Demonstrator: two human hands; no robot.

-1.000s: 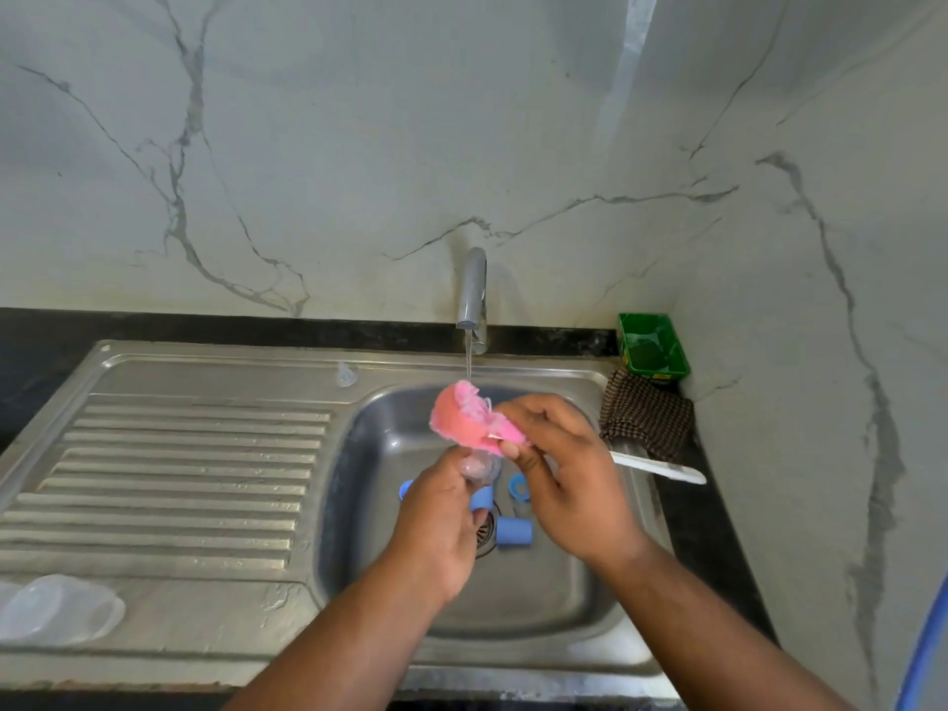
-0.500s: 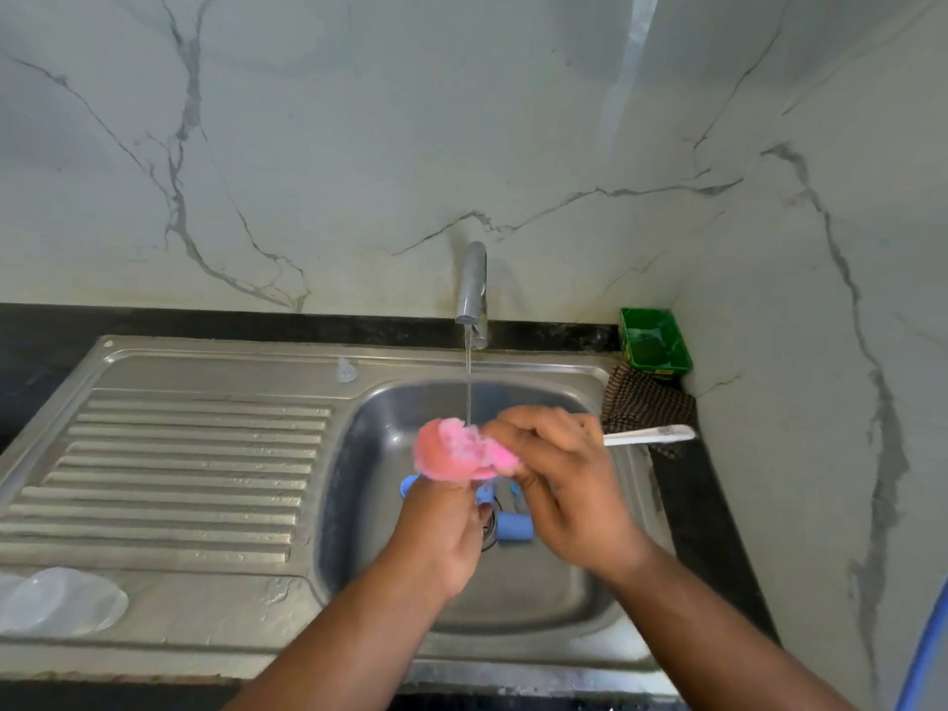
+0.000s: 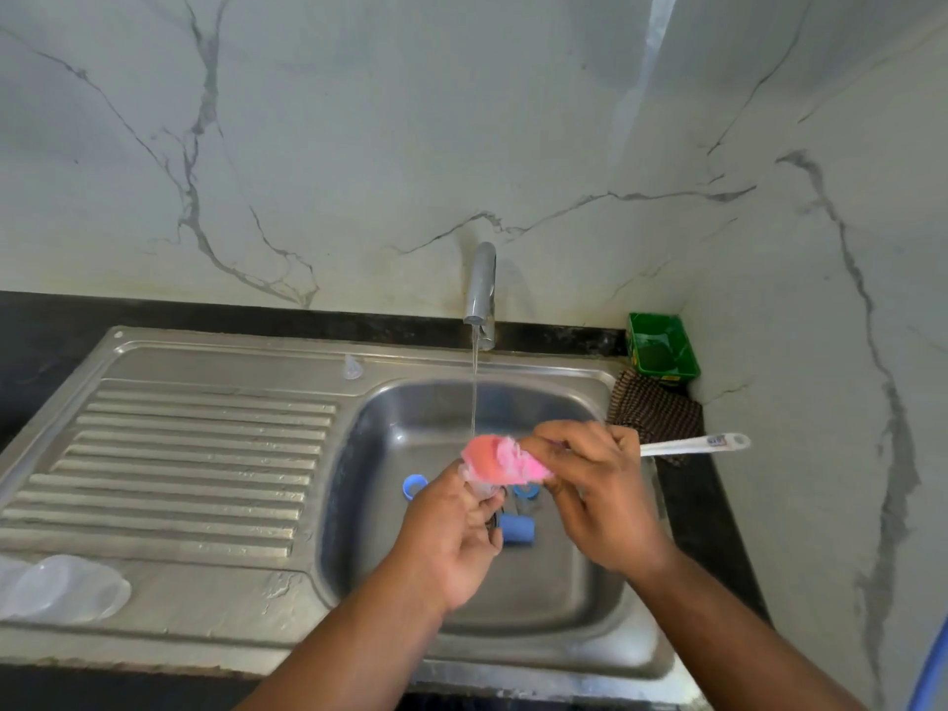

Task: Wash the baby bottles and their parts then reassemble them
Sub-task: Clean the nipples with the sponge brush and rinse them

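Over the sink basin (image 3: 564,602), my left hand (image 3: 451,541) grips a small clear bottle part (image 3: 479,485), mostly hidden by my fingers. My right hand (image 3: 595,484) holds a bottle brush with a pink sponge head (image 3: 495,459) and a white handle (image 3: 697,444) pointing right. The sponge head rests against the clear part, under the thin stream of water from the tap (image 3: 481,292). In the basin lie a blue collar ring (image 3: 413,485), a blue cap (image 3: 517,529) and another blue ring (image 3: 526,490), partly hidden.
A clear teat (image 3: 353,369) stands on the sink rim behind the drainboard (image 3: 179,469). Clear plastic pieces (image 3: 61,587) lie at the drainboard's front left. A green tub (image 3: 662,348) and a checked cloth (image 3: 656,413) sit in the right corner by the marble wall.
The brush's sponge head dropped lower onto the clear part and its handle swung from pointing down-right to slightly up-right. Both hands stay over the basin.
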